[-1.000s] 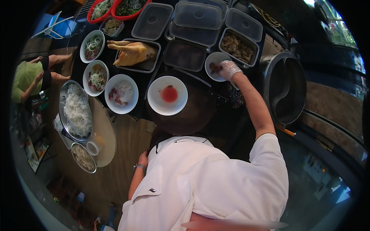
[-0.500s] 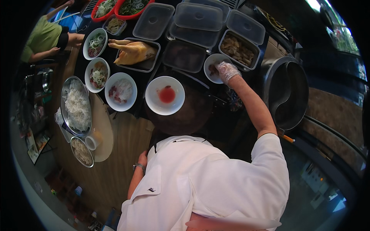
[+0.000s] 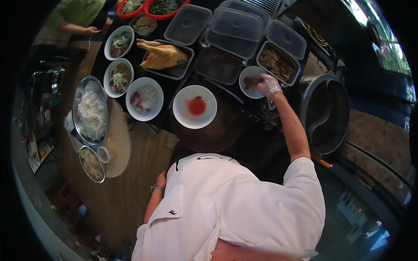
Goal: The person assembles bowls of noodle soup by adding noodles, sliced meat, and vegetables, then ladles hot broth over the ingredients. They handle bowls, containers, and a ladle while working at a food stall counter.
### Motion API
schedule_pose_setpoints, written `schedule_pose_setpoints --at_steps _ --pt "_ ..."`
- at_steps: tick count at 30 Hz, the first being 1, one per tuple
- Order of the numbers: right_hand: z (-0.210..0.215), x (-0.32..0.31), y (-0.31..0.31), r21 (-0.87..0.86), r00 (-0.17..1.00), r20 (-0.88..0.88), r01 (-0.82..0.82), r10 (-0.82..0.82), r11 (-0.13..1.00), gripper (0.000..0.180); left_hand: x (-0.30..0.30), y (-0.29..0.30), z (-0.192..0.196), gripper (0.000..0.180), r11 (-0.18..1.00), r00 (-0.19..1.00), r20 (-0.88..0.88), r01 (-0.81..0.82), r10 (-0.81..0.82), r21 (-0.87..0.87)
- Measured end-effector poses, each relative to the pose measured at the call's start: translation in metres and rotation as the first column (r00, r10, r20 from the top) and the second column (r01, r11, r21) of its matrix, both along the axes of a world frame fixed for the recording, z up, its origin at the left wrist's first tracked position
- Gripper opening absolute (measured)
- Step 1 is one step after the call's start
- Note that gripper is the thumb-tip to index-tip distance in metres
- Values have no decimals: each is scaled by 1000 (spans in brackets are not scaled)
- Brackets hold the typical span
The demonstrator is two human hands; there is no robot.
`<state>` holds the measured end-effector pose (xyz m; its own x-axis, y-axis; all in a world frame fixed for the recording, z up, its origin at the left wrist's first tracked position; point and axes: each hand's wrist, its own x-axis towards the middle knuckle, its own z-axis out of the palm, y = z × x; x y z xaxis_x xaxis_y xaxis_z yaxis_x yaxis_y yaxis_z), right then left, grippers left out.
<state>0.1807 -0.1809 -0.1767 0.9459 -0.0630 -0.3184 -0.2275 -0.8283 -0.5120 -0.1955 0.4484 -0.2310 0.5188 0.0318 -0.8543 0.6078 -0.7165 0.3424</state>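
Observation:
My right hand (image 3: 269,85), in a clear plastic glove, reaches over the right rim of a white bowl (image 3: 244,89) at the back right. Its fingers are drawn together at the reddish-brown meat pieces (image 3: 251,82) inside; what they grip is hidden. My left hand (image 3: 161,179) rests low at my side by my shirt, a watch on its wrist and its fingers out of sight. In front of me stands a larger white bowl (image 3: 180,114) with a small pool of red liquid (image 3: 197,105).
Left are bowls of noodles and meat (image 3: 145,99), a metal tray of white noodles (image 3: 91,108) and a whole plucked bird (image 3: 163,56) in a tray. Lidded containers (image 3: 237,26) and sliced food (image 3: 275,63) lie behind. A divided pot (image 3: 326,113) stands right; another person (image 3: 78,19) is far left.
The view has shifted, so the tabletop things sit slightly further right and higher. My right hand stays at the meat bowl, its fingers now further up along the rim. My left hand stays put.

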Motion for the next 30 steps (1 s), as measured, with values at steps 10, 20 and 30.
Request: schedule_pose_setpoints --at_steps 10,20,30 --pt "76 13 137 841 992 -124 95 17 533 33 132 -42 82 35 981 734 663 -194 148 -4" --pt "49 36 441 839 856 -235 -61 461 541 37 313 -23 82 56 756 489 636 -80 597 -649" --pt "3 57 500 638 911 -341 43 231 769 24 342 24 38 36 907 497 759 -261 420 -331"
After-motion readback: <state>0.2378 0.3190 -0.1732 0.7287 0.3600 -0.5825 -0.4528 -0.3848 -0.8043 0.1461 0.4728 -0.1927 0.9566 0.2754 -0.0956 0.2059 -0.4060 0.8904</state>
